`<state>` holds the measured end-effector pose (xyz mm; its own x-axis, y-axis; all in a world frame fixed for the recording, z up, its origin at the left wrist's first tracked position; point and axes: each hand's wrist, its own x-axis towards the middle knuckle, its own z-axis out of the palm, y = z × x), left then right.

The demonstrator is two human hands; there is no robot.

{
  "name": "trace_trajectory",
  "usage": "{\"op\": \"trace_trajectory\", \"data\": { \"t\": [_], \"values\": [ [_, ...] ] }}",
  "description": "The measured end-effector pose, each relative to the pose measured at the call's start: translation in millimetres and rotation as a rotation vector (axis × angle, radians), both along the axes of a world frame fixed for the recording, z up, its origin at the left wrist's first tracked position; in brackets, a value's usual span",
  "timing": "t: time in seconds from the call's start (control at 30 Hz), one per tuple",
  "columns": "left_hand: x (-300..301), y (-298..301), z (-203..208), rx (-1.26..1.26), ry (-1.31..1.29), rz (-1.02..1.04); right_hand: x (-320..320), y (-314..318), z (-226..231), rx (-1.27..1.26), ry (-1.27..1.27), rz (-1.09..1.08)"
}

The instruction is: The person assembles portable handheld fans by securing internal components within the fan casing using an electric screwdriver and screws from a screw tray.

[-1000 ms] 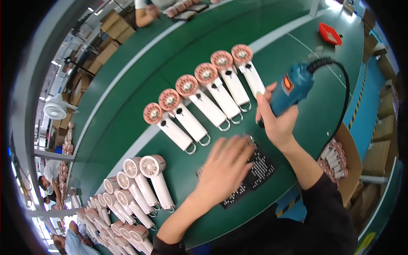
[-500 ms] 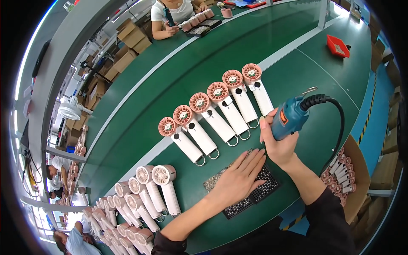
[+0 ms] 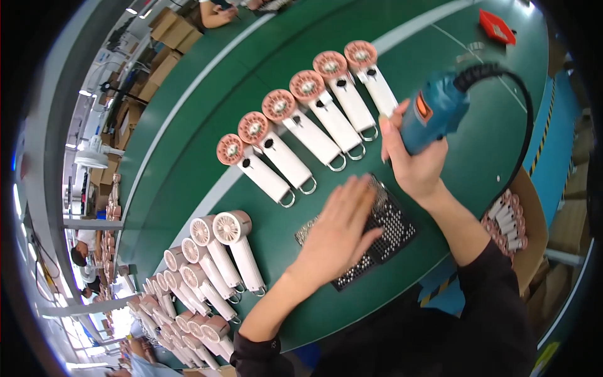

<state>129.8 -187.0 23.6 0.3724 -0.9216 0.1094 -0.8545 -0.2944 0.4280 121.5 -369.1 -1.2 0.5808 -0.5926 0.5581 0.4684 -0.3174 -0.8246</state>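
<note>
My left hand [image 3: 339, 229] lies flat, fingers stretched and blurred by motion, over a black tray [image 3: 392, 220] full of small metal screws. It covers the tray's middle. In my right hand [image 3: 418, 166] is a teal electric screwdriver [image 3: 433, 113] with a black cord, fingers wrapped round its body; its tip is hidden. Beyond the hands, a slanting row of several white handheld fans [image 3: 311, 138] lies with pink heads uncovered and inner parts showing. Each has a metal loop at the handle's end.
On the left stand many fans with covered heads [image 3: 232, 227], packed close together. A cardboard box [image 3: 534, 232] of fans is at the right, below the table edge. A red tray [image 3: 496, 27] sits far right. Across the green table, a co-worker's hand [image 3: 223, 16] shows.
The whole view has shifted, so the table's things appear higher. My left hand has slid leftward over the tray, baring more screws on its right side. My right hand still grips the electric screwdriver.
</note>
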Motion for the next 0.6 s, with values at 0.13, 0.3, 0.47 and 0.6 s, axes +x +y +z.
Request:
{"op": "trace_trajectory", "data": {
  "t": [0.13,0.3,0.47,0.6],
  "values": [
    [0.0,15.2,-4.7,0.040,-0.044,0.120,2.7,1.6,4.8,0.001,-0.037,0.026],
    [-10.3,18.3,-9.1,0.070,-0.037,0.094,0.5,3.4,3.2,0.084,-0.014,0.022],
    [-12.5,18.2,-14.8,0.035,-0.018,0.077,-1.5,3.3,1.7,0.077,0.003,0.023],
    [-11.8,18.6,-12.5,0.033,-0.010,0.083,-1.9,3.3,1.5,0.078,0.025,0.023]
  ]
}}
